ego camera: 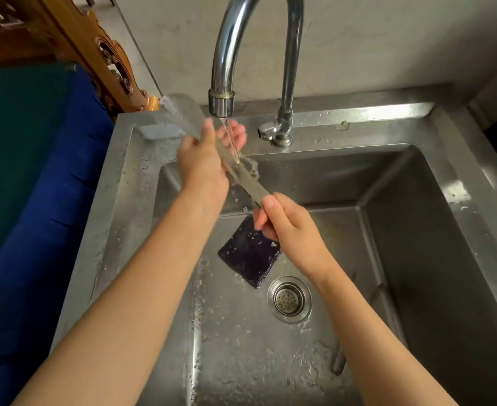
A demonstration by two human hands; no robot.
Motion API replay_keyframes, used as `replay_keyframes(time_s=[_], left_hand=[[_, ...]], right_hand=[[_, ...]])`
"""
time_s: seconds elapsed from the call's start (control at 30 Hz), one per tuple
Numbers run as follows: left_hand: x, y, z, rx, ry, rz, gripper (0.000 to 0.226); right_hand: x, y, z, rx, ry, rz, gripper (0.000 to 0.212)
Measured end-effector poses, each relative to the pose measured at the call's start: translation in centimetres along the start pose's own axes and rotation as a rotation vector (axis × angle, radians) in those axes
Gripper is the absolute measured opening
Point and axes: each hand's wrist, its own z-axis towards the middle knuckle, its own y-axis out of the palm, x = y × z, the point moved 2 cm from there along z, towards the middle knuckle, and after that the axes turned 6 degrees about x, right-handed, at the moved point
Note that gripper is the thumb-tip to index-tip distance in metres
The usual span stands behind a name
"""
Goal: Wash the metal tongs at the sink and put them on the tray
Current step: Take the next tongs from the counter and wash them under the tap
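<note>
The metal tongs [242, 172] run diagonally over the steel sink [417, 230], their scalloped tip up at the left [179, 108]. Water from the chrome tap [222, 104] falls onto the middle of the tongs. My left hand [203, 165] is wrapped around the upper half of the tongs, fingers behind them. My right hand [285, 224] pinches the lower handle end. No tray is in view.
A dark purple scrub pad [250, 253] lies on the sink floor beside the drain strainer [289, 299]. A blue cloth [45, 200] covers the surface to the left, with carved wooden furniture [106, 54] behind it. A grey wall stands behind the tap.
</note>
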Motion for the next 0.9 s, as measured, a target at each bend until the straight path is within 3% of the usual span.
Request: replay_keyframes(time_s=[0.17,0.23,0.3,0.33,0.43,0.53,0.63,0.77,0.83,0.9], left_hand=[[0.4,-2.3,1.4,0.117,0.019,0.082,0.028],[-0.2,-4.3,1.6,0.173,-0.017,0.142,0.052],[-0.6,-6.1,1.2,0.204,0.059,0.468,0.087],[-0.7,-6.5,0.7,0.162,0.180,0.687,0.090],[-1.3,-5.8,-1.2,-0.232,0.552,0.933,0.062],[-1.9,-4.9,-1.5,-0.497,0.562,1.007,0.061],[-2.3,-4.8,-0.3,-0.436,0.579,1.087,0.036],[-2.0,-4.8,0.7,-0.408,0.604,1.025,0.016],[-1.9,-4.9,0.5,-0.466,0.579,0.988,0.010],[-2.0,-5.0,0.0,-0.480,0.533,0.933,0.015]], right_hand=[[-2.6,-0.6,-0.6,0.018,-0.104,0.004,0.029],[-4.0,-1.2,-0.4,0.036,-0.170,-0.022,0.028],[-5.1,-1.8,0.0,0.042,-0.204,-0.056,0.027],[-5.4,-1.9,0.3,0.035,-0.196,-0.075,0.027],[-6.1,-1.4,1.6,-0.013,-0.132,-0.117,0.028],[-6.8,-0.6,3.2,-0.031,-0.088,-0.037,0.029],[-7.4,0.7,4.8,-0.076,-0.041,0.037,0.032],[-7.3,2.1,6.5,-0.158,0.001,0.096,0.031],[-7.1,2.2,7.3,-0.134,-0.070,-0.024,0.025],[-6.8,2.3,7.8,-0.042,-0.201,-0.312,0.020]])
